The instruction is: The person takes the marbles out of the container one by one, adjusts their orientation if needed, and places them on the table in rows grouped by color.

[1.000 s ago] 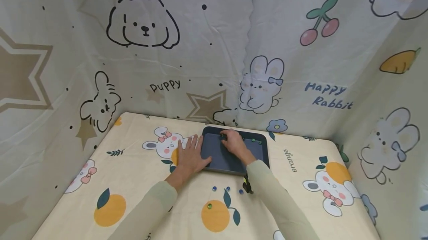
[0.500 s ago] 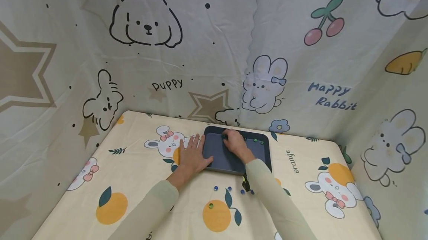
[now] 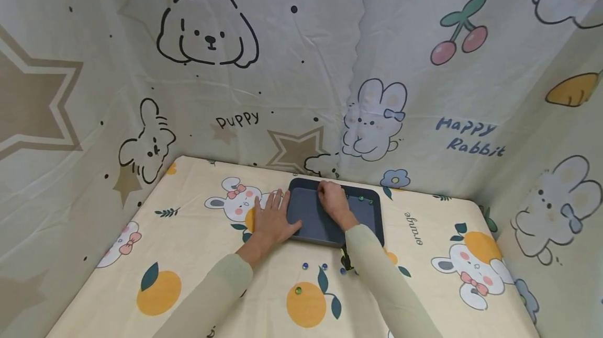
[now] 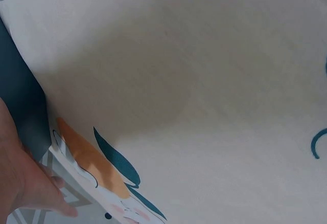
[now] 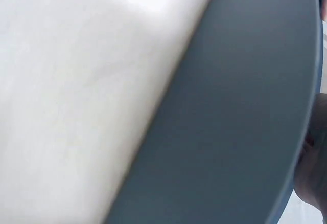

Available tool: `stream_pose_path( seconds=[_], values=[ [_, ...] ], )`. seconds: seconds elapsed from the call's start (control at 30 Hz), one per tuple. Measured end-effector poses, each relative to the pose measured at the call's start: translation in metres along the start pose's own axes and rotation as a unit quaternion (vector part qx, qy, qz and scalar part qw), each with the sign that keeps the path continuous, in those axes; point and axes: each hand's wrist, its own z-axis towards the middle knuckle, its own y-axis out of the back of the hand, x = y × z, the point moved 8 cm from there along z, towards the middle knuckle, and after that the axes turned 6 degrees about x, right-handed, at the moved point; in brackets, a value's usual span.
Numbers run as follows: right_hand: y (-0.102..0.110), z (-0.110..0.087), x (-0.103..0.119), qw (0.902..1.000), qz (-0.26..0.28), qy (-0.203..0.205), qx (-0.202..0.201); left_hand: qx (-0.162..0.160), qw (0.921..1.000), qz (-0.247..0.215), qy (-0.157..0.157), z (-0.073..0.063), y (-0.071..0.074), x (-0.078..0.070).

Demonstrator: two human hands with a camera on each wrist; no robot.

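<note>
A dark blue-grey rectangular tray (image 3: pixel 306 223) lies at the far side of the cloth-covered table. My left hand (image 3: pixel 273 223) has its fingers spread, the thumb over the tray's left rim and the other fingers on the cloth beside it. Inside the tray, my right hand (image 3: pixel 333 201) curls its fingers near the far wall. Its fingertips are hidden; a dark green marble showed at them just before, and none lies left behind there. Several green marbles (image 3: pixel 361 198) sit along the far wall, right of that hand. The right wrist view shows the tray wall (image 5: pixel 230 106) close up.
On the cloth in front of the tray lie blue marbles (image 3: pixel 305 266) and a green marble (image 3: pixel 298 290). A small black and yellow object (image 3: pixel 346 259) is partly behind the right sleeve. Printed fabric walls (image 3: pixel 292 92) rise behind and beside the table.
My right hand has shifted slightly right within the tray, and the dark green marble at its fingertips is now out of sight. The left hand stays in place. The head view has drifted a little.
</note>
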Motion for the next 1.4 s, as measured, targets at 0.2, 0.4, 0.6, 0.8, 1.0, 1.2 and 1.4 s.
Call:
stream_pose_path(
  seconds=[0.2, 0.4, 0.6, 0.8, 1.0, 1.2, 1.4],
  values=[
    [0.01, -0.004, -0.006, 0.9994, 0.031, 0.004, -0.014, 0.004, 1.0, 0.007, 0.005, 0.0, 0.0, 0.0],
    [0.017, -0.012, -0.007, 0.9993, 0.035, 0.008, -0.007, 0.007, 1.0, -0.002, 0.002, 0.0, -0.001, -0.001],
    [0.021, -0.024, -0.002, 0.9985, 0.049, 0.025, -0.005, 0.007, 0.9999, -0.01, -0.001, 0.001, -0.002, 0.002],
    [0.039, -0.043, 0.006, 0.9947, 0.082, 0.057, -0.022, 0.014, 0.9998, -0.013, 0.0, 0.003, -0.003, 0.003],
    [0.052, -0.076, 0.011, 0.9889, 0.132, 0.068, -0.009, 0.012, 0.9998, -0.018, -0.005, 0.002, -0.002, 0.002],
    [0.057, -0.115, 0.021, 0.9809, 0.173, 0.087, 0.016, 0.017, 0.9998, -0.013, -0.006, -0.001, 0.0, 0.0],
    [0.054, -0.148, 0.038, 0.973, 0.184, 0.131, 0.05, 0.017, 0.9998, -0.011, -0.007, -0.002, 0.001, -0.001]
  ],
)
